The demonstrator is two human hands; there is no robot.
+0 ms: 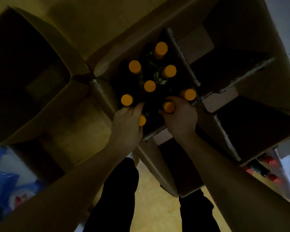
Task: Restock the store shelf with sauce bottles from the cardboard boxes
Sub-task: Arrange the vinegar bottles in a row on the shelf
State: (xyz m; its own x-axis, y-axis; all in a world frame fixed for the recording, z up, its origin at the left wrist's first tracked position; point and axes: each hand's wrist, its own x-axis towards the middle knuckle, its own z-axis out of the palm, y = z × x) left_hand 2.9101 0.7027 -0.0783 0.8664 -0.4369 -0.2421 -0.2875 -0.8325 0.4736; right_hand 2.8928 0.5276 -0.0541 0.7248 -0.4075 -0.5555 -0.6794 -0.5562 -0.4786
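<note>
An open cardboard box [105,97] in the middle of the head view holds several dark sauce bottles with yellow caps [149,85]. My left hand [126,121] reaches into the near side of the box and grips the neck of one capped bottle [142,120]. My right hand [181,116] curls round the neck of another bottle, with its yellow cap [168,107] showing between thumb and fingers. A further capped bottle [188,94] stands just beyond my right fingers. The scene is dim and the bottle bodies are hard to make out.
Another open cardboard box [32,77] stands to the left, its inside dark. Open box flaps [233,77] spread to the right. Blue and white packages [8,178] lie at lower left. Red-capped bottles [268,161] sit on a shelf at right. My dark trouser legs stand on the yellowish floor [154,198].
</note>
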